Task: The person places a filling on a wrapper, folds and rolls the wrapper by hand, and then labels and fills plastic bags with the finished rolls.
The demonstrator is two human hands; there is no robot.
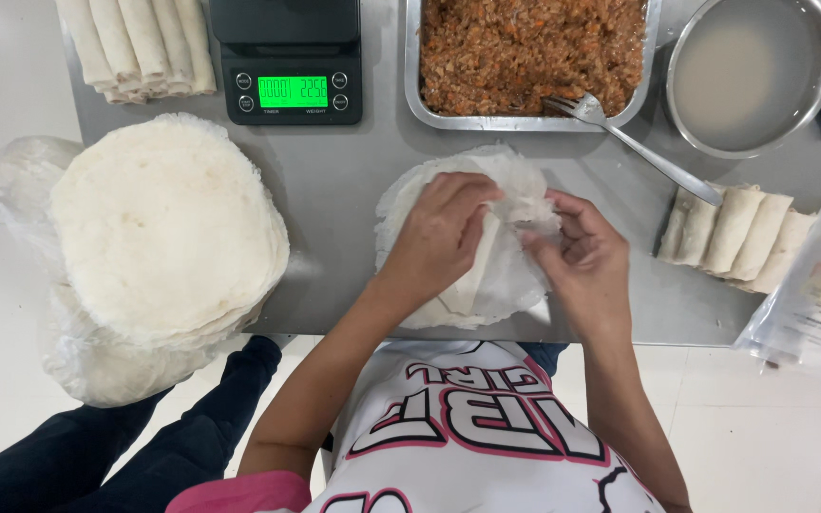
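Wrapper sheet (486, 285) is lying on the steel table (334, 190), just before the person; left hand (444, 237) and right hand (582, 256) are both pinching its upper edge. Farther off, a meat-filling tray (415, 57) is sitting.

Thin white round spring-roll wrapper (486, 275), translucent and crinkled at the edges, lying flat on the grey steel table near its front edge, just below the tray of filling. Upper right part lifted and folded over toward the middle, bunched and wrinkled; lower edge overhanging slightly.
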